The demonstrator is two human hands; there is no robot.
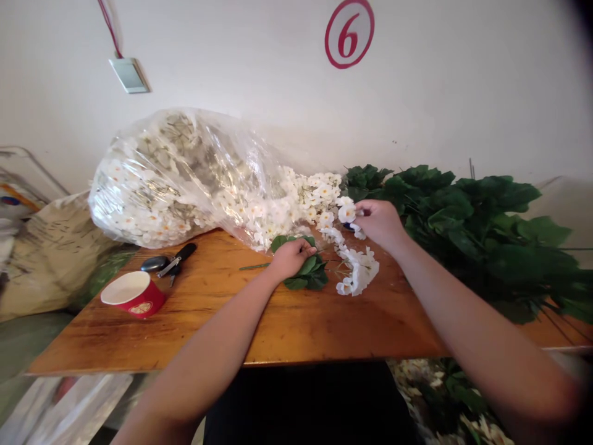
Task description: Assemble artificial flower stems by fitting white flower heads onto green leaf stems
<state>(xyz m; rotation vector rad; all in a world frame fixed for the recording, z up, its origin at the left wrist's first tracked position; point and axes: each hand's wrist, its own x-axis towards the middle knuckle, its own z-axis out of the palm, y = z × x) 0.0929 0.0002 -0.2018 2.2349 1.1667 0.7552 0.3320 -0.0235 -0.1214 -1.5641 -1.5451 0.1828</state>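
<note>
And here we are at the wooden table (241,327), with both hands right in the thick of it! The left hand (291,258) is closed down over a green leaf cluster (306,269), fingers curled and gripping it against the tabletop. A thin green stem (254,266) pokes out to the left of that hand. The right hand (380,224) is up at the far side, thumb and fingers pinched tight on a white blossom (346,213). That blossom belongs to a flower strand (356,269), which curves across the table just beside the leaf cluster and runs up toward the heap of flowers spilling from a clear plastic bag (176,179).

That big, bulging bag sits on the table's far left, packed with more white blooms and pressed against the white wall (417,93). To the right, a great pile of green leaves (463,228) spreads along the table, right behind the right hand. Over on the left, a pair of black-handled shears (170,262) lies open on the wood, and near them a red paper cup (134,293) is tipped on its side. Up on the wall, a red-ringed number 6 sign (349,32) looks down on it all, and more flowers and leaves (440,395) lie below the table's right side!
</note>
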